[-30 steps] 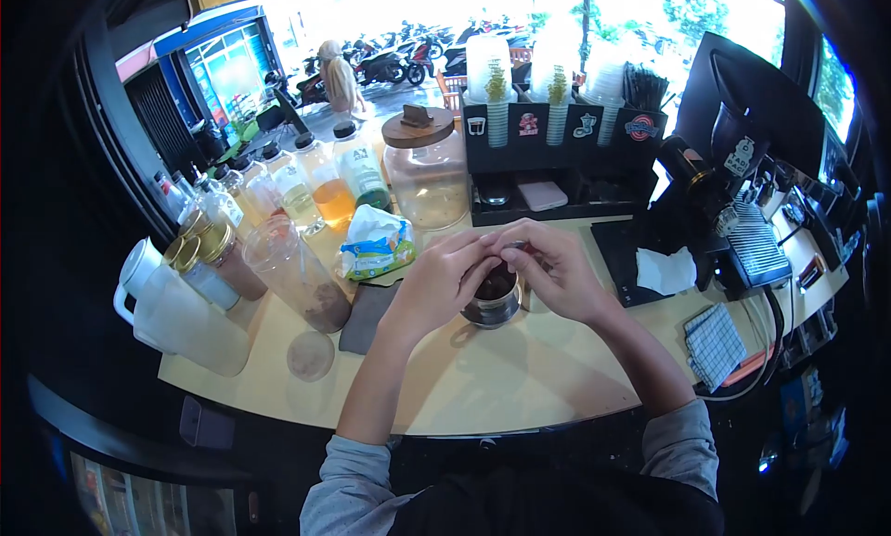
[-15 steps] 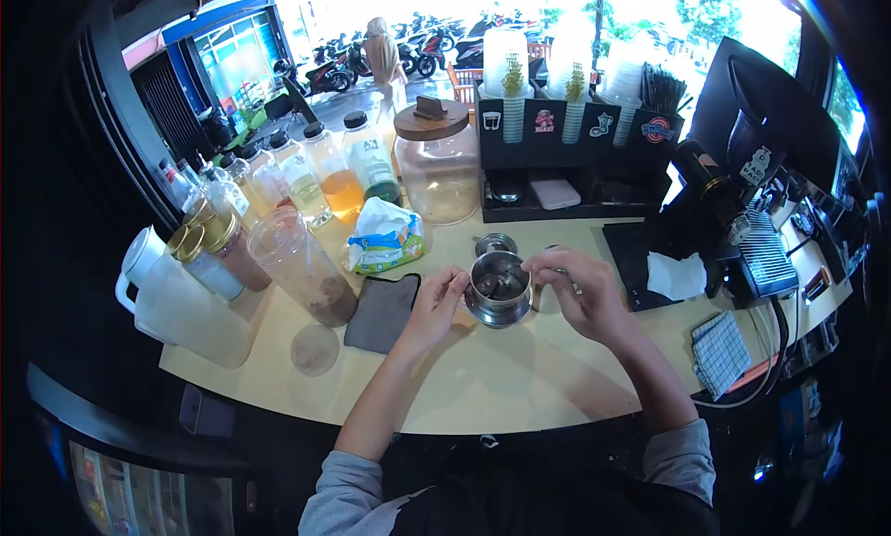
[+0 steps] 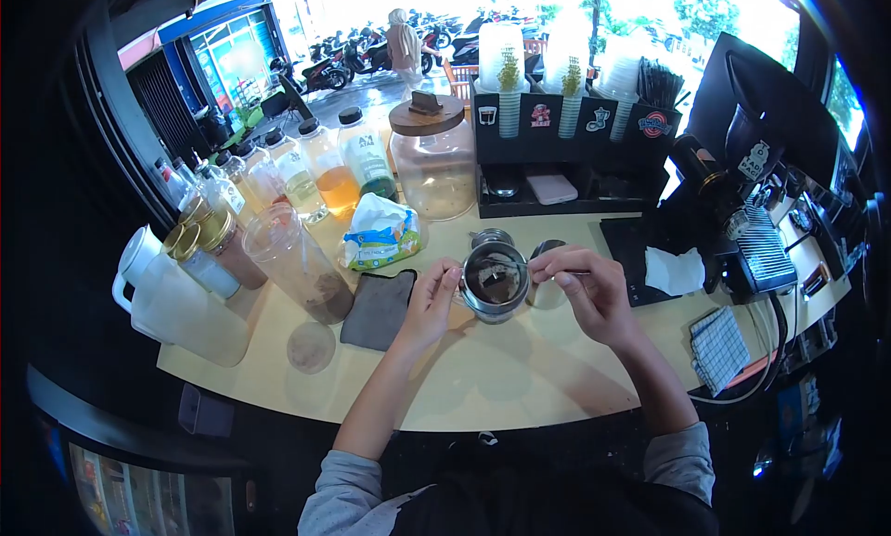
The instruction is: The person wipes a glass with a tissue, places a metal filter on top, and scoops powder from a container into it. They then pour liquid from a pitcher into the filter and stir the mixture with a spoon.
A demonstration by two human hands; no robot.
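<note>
Between my hands a small metal cup [image 3: 496, 278] is tilted towards me, with dark coffee-like grounds inside. My left hand [image 3: 432, 299] pinches its left rim between thumb and fingers. At the right rim my right hand [image 3: 591, 290] has its fingers closed round the cup's thin handle or a small utensil; which of these is hard to tell. Part of a metal and glass base shows under the cup. Behind it lies a small round metal piece [image 3: 491, 236]. A small glass-like container [image 3: 548, 293] stands just right of the cup, partly behind my right fingers.
Left are a dark cloth [image 3: 378, 311], tall clear container [image 3: 306, 267], white jug [image 3: 186, 313], wet wipes [image 3: 382, 239] and several bottles. Behind stand a wooden-lidded jar [image 3: 434, 169] and cup rack [image 3: 566, 132]. Grinder [image 3: 733, 174] and checked cloth [image 3: 719, 350] are right. A person walks outside.
The metal cup has been raised and tipped towards me, so its inside shows more fully. The person outside has moved to the right.
</note>
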